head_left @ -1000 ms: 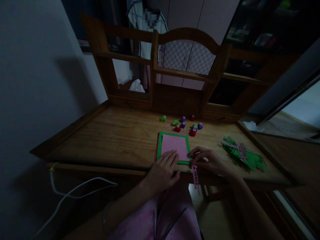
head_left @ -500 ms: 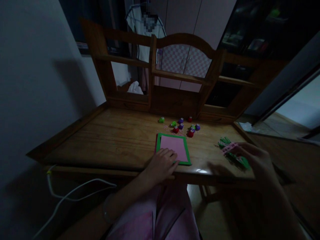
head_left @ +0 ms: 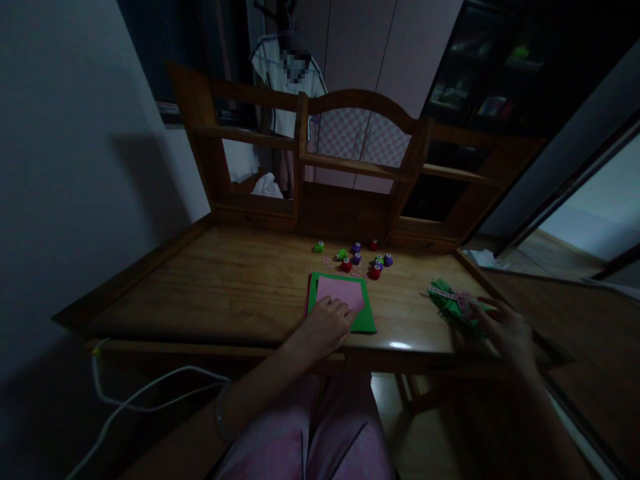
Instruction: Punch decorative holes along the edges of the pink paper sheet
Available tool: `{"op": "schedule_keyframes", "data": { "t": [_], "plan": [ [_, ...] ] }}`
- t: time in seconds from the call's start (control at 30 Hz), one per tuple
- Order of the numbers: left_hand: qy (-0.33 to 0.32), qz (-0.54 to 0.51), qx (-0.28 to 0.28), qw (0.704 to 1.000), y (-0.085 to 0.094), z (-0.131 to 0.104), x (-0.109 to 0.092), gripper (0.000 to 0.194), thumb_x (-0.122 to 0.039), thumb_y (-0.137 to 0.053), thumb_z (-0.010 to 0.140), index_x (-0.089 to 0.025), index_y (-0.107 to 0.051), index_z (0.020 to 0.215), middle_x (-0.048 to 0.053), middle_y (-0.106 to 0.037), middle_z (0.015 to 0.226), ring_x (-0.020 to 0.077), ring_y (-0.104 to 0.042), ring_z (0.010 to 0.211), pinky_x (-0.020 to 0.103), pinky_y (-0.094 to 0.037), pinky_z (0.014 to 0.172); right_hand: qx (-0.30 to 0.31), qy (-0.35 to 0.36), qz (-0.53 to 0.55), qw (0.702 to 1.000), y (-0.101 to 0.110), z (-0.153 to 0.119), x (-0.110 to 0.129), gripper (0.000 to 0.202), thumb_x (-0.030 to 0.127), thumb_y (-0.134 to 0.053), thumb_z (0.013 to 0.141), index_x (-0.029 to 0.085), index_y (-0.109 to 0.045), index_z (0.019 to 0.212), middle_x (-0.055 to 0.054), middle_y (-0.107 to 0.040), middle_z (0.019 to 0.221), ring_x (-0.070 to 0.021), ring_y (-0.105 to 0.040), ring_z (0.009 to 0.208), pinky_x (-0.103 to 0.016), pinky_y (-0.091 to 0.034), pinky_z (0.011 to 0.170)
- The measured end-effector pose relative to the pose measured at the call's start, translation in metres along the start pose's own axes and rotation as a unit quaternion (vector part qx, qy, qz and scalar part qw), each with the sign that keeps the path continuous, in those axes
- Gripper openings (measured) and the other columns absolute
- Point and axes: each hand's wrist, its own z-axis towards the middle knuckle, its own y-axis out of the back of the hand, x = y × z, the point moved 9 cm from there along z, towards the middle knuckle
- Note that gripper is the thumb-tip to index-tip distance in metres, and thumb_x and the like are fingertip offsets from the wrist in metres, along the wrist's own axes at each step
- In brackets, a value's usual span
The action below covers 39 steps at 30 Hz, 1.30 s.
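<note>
My left hand (head_left: pixel 327 328) is closed over the lower part of a pink paper sheet (head_left: pixel 343 290), its fingers curled at the sheet's lower edge. The pink sheet lies on a larger green sheet (head_left: pixel 367 321), with a thin red edge showing beneath at the left. At the right of the table my right hand (head_left: pixel 505 330) has its fingertips together at the end of a pink, hole-patterned strip (head_left: pixel 445 292). This strip lies across a pile of green cut pieces (head_left: pixel 443 303). Blur hides the exact grip of the right fingers.
Several small red, green and purple craft punches (head_left: pixel 375 272) stand behind the sheets, with tiny pink scraps (head_left: pixel 356 272) among them. A wooden shelf unit (head_left: pixel 345 160) rises at the table's back. A white cable (head_left: pixel 150 393) hangs at the front left.
My right hand has lowered the pink strip onto the green pile. The pink sheet's lower right part no longer reaches as far down over the green. The view has tilted slightly.
</note>
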Motion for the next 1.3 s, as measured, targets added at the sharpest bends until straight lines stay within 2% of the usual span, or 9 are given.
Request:
{"op": "schedule_keyframes", "data": {
  "t": [0.27,0.37,0.47,0.63,0.73,0.8,0.9,1.03,1.3],
  "plan": [
    [0.065,0.001,-0.117,0.991,-0.008,-0.015,-0.001,0.024,-0.015,-0.056,0.086,-0.016,-0.060,0.111,0.009,-0.065,0.112,0.0218,-0.058,0.100,0.036,-0.043,0.088,-0.105,0.015,-0.036,0.994,0.015,-0.039,0.082,0.067,0.067,-0.042,0.084,0.017,-0.056,0.126,-0.013,-0.068,0.081,-0.0292,-0.062,0.070,-0.037,-0.040,0.061],
    [0.044,-0.001,-0.203,0.978,0.000,-0.028,-0.017,0.034,-0.015,-0.052,0.090,-0.016,-0.055,0.124,0.008,-0.057,0.132,0.0213,-0.053,0.114,0.037,-0.040,0.097,0.111,0.006,0.206,0.972,-0.039,-0.069,0.125,0.064,0.069,-0.042,0.082,0.015,-0.067,0.104,-0.010,-0.066,0.071,-0.0223,-0.060,0.061,-0.032,-0.044,0.058],
    [0.007,0.000,-0.231,0.973,0.008,-0.041,-0.040,0.037,-0.014,-0.047,0.092,-0.017,-0.053,0.129,0.007,-0.052,0.138,0.0212,-0.050,0.121,0.039,-0.039,0.101,0.326,-0.095,0.385,0.858,-0.100,-0.115,0.161,0.070,0.073,-0.039,0.081,0.012,-0.070,0.094,-0.012,-0.066,0.069,-0.0210,-0.061,0.057,-0.032,-0.048,0.056],
    [-0.039,-0.013,-0.246,0.968,0.027,-0.062,-0.068,0.039,-0.015,-0.050,0.091,-0.017,-0.053,0.130,0.007,-0.054,0.136,0.0195,-0.048,0.125,0.038,-0.037,0.106,0.344,-0.088,0.461,0.813,-0.112,-0.139,0.191,0.045,0.058,-0.062,0.078,0.016,-0.071,0.093,-0.005,-0.068,0.075,-0.0194,-0.061,0.066,-0.027,-0.047,0.059],
    [0.028,-0.093,-0.266,0.959,0.037,-0.075,-0.053,0.047,-0.028,-0.061,0.086,-0.021,-0.051,0.131,0.007,-0.057,0.132,0.0213,-0.049,0.124,0.040,-0.035,0.109,0.328,-0.074,0.473,0.814,-0.101,-0.139,0.197,0.038,0.051,-0.063,0.080,0.016,-0.071,0.093,-0.004,-0.068,0.081,-0.0185,-0.060,0.071,-0.025,-0.045,0.061],
    [0.162,-0.203,-0.300,0.918,0.039,-0.089,-0.020,0.052,-0.034,-0.065,0.083,-0.023,-0.051,0.132,0.009,-0.055,0.133,0.0237,-0.049,0.125,0.041,-0.038,0.107,0.327,-0.074,0.483,0.809,-0.096,-0.141,0.200,0.036,0.049,-0.062,0.081,0.016,-0.071,0.090,-0.005,-0.067,0.082,-0.0186,-0.059,0.073,-0.025,-0.045,0.061],
    [0.373,-0.433,-0.310,0.760,0.014,-0.116,0.031,0.051,-0.038,-0.060,0.085,-0.023,-0.049,0.132,0.011,-0.051,0.136,0.0240,-0.053,0.120,0.039,-0.045,0.099,0.337,-0.085,0.502,0.792,-0.094,-0.148,0.204,0.033,0.047,-0.062,0.082,0.016,-0.070,0.087,-0.005,-0.066,0.082,-0.0189,-0.059,0.074,-0.025,-0.044,0.061],
    [0.404,-0.655,-0.172,0.615,-0.025,-0.110,0.039,0.043,-0.044,-0.059,0.084,-0.017,-0.060,0.117,0.010,-0.064,0.118,0.0235,-0.060,0.109,0.032,-0.048,0.091,0.363,-0.117,0.530,0.757,-0.099,-0.161,0.212,0.030,0.046,-0.063,0.082,0.017,-0.068,0.083,-0.004,-0.063,0.076,-0.0156,-0.056,0.065,-0.024,-0.042,0.058],
    [0.400,-0.629,-0.098,0.659,-0.032,-0.111,0.036,0.032,-0.046,-0.062,0.079,-0.015,-0.070,0.082,0.005,-0.070,0.084,0.0201,-0.062,0.082,0.023,-0.045,0.070,0.362,-0.120,0.525,0.761,-0.100,-0.163,0.217,0.030,0.047,-0.065,0.081,0.017,-0.069,0.082,-0.002,-0.060,0.072,-0.0133,-0.053,0.060,-0.022,-0.039,0.053]
  ]
}}
